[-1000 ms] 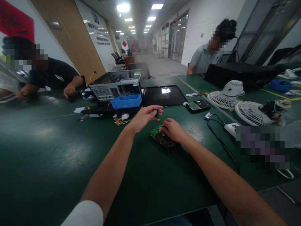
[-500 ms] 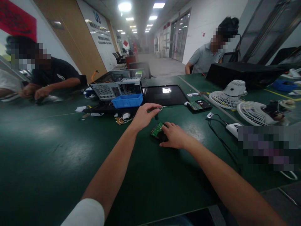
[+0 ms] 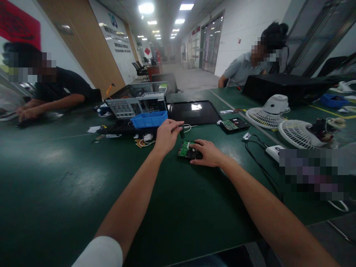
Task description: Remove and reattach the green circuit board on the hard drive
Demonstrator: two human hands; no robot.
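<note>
My right hand (image 3: 207, 152) rests on a hard drive (image 3: 184, 150) with a green circuit board facing up, its fingers and thumb gripping the drive's right part. The drive lies on the dark green table (image 3: 111, 193). Just behind and left of it, my left hand (image 3: 167, 135) has its thumb and fingertips close together near a small dark upright object (image 3: 181, 132), probably a tool handle; whether they touch it is unclear. A thin white cable loop (image 3: 188, 128) lies beside those fingertips.
A blue bin (image 3: 148, 119) stands before an opened computer case (image 3: 125, 107). Behind my hands lies a black panel (image 3: 194, 112). Another drive (image 3: 234, 125), white fan parts (image 3: 263, 117) and a power strip (image 3: 274, 152) are on the right. Two people sit across the table.
The drive has turned and lies flatter, with my right hand shifted slightly up on it. My left hand has moved a little to the left.
</note>
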